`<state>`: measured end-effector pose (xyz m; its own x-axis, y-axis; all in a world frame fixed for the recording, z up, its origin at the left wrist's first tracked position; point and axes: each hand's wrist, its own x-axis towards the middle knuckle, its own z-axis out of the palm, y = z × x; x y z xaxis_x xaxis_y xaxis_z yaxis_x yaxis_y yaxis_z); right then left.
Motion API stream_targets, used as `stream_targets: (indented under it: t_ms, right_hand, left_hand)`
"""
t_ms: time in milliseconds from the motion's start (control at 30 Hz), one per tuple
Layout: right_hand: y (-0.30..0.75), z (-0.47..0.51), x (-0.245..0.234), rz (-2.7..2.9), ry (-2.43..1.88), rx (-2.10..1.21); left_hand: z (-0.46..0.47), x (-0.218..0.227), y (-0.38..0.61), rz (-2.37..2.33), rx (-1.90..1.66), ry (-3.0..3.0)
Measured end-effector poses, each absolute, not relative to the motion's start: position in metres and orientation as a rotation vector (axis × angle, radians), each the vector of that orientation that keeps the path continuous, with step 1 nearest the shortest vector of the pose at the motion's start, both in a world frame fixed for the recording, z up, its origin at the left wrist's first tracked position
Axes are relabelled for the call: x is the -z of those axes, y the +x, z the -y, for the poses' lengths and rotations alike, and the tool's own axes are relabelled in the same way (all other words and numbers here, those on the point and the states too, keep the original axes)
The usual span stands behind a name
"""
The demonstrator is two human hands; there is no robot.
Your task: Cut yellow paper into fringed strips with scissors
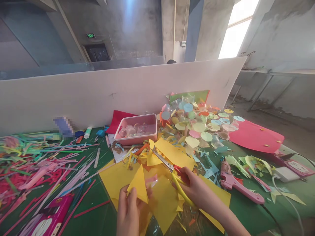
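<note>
Left hand [129,209]: at the near edge of the counter [98,216], fingers curled closed, pinching a yellow paper piece [139,185] by its lower corner; the piece stands up from the fingertips, pointed end uppermost.

Right hand [197,190]: just right of the left, closed through the handles of a pair of scissors [169,168]. Handles yellow and red; metal blades point up and left toward the far edge, slightly parted, lying over the yellow sheets. The blade tips sit above and right of the held piece, near it; whether they touch it cannot be told.

Yellow paper sheets [115,177]: several, overlapping, spread under and around both hands at the near middle of the counter, with offcuts about them.

Pink plastic tray [136,129]: beyond the sheets, toward the far edge, holding clear items too indistinct to name.

Pile of coloured paper discs [199,126]: right of the tray, against the white partition board [73,95] that runs along the far edge.

Pink-red sheet [256,136]: flat, toward the far right corner.

Pink glue gun [236,185]: lying on its side, right of the right hand, well clear of it.

Green paper scraps [246,162]: just beyond the glue gun.

Coloured strips and straws [41,160]: heaped over the left side of the counter.

White adapter with cable [285,173]: near the right edge.

Glue stick [88,132]: at the far left, by the board.
</note>
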<state>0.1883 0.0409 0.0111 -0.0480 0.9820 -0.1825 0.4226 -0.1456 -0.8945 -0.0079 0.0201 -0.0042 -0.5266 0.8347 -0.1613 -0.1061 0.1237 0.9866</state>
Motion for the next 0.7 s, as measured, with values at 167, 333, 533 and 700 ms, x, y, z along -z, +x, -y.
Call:
stream_targets:
  t_ms: [167,333,533,700]
  right_hand:
    - [0.194,-0.041,-0.014,1.461,-1.555,-1.289]
    - [0.199,-0.037,-0.011,1.237,-1.282,-1.64]
    - [0.198,-0.033,0.002,0.877,-0.863,-1.921]
    - [0.2,-0.036,0.004,0.707,-0.697,-2.097]
  left_hand:
    - [-0.021,0.0,-0.003,-1.562,-1.372,0.81]
    - [-0.023,-0.014,-0.002,-1.558,-1.305,0.821]
    - [-0.026,-0.023,-0.002,-1.577,-1.261,0.695]
    - [-0.027,-0.013,0.002,-1.512,-1.285,0.704]
